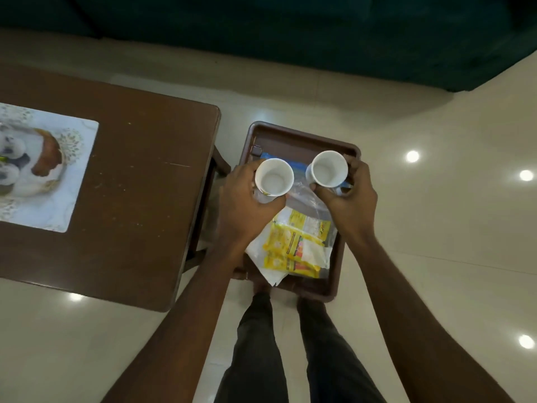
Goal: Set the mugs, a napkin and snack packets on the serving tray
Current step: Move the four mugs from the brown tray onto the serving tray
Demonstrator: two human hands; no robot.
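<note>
A dark brown serving tray sits low beside the table, seen from above. My left hand grips a white mug over the tray's left side. A second white mug with blue print is held in my right hand over the right side. Both mugs are upright and look empty. Yellow snack packets lie on a white napkin in the near half of the tray. Clear plastic wrap lies between the mugs.
A brown wooden table stands to the left with a printed placemat on it. A dark green sofa runs along the far side. Glossy cream floor tiles lie to the right. My legs stand below the tray.
</note>
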